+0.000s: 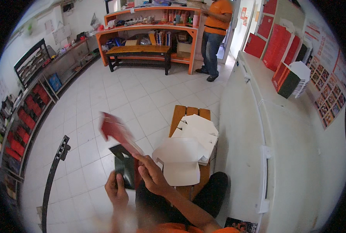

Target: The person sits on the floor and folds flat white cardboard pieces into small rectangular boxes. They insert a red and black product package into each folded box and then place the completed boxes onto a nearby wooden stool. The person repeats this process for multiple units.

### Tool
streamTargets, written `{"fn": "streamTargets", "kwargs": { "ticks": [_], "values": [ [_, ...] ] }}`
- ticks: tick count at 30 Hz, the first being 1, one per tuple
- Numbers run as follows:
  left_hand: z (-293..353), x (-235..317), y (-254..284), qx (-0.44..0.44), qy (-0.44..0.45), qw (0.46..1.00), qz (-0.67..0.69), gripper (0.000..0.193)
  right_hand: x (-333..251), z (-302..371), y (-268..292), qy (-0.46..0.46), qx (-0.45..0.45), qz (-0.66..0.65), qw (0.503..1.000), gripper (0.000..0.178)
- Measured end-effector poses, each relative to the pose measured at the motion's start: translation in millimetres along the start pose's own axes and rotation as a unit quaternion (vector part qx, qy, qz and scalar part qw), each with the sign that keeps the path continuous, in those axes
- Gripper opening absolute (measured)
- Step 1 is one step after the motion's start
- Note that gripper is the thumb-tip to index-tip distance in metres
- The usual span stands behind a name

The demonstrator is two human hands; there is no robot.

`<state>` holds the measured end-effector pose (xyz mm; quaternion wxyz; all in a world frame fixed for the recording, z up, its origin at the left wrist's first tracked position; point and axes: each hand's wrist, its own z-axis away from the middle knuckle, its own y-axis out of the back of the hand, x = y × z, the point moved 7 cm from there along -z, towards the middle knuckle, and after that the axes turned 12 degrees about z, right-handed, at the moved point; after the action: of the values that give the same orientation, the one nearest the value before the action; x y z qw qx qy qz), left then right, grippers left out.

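Note:
Over my lap I have a partly folded paper box (124, 171) with dark green and red faces. My left hand (117, 189) grips its green side, thumb in front. At its red side is my right hand (153, 179), with the fingers closed on the card. A red flap (117, 132) sticks up from the box, smeared by motion. Just right of my hands, flat unfolded box blanks (180, 155) lie white side up in a stack on a slatted wooden bench (179, 114).
A long white chest freezer (274, 147) runs along my right, with folded red and green boxes (291, 79) on top. Shelves (29, 112) line the left wall. Ahead stand a low bench (138, 50), an orange counter (149, 27) and a person (215, 35). A black strap-like bar (52, 182) rises at left.

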<state>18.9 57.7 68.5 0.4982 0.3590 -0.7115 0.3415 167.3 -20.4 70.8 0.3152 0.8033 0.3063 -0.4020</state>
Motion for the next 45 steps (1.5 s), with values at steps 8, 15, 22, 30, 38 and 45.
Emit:
{"fn": "streamTargets", "kwargs": {
  "ticks": [8,15,22,30,38,45],
  "values": [
    [53.3,-23.7,40.7,-0.047,0.22,0.972,-0.069,0.039,42.8,47.0,-56.5,-0.108,-0.275,-0.052,0.954,0.04],
    [51.2,-18.0,26.5,-0.099,0.197,0.972,-0.082,0.042,35.6,50.5,-33.0,-0.112,-0.196,0.082,0.971,0.042],
    [31.7,-1.4,10.6,-0.101,0.181,0.977,-0.051,0.053,-39.1,41.6,-22.5,0.113,-0.192,0.231,0.947,0.059],
    [1.5,-11.0,120.2,-0.17,0.245,0.895,0.332,0.094,20.9,21.5,30.3,-0.111,0.045,-0.006,0.993,0.055],
    [23.9,28.7,60.6,-0.184,0.248,0.95,0.048,0.035,13.9,20.1,21.2,0.02,0.091,0.38,0.92,0.045],
    [53.4,1.6,24.1,-0.341,0.392,0.795,-0.314,0.025,-25.4,5.0,-19.5,0.038,-0.177,-0.056,0.982,0.029]
  ]
}}
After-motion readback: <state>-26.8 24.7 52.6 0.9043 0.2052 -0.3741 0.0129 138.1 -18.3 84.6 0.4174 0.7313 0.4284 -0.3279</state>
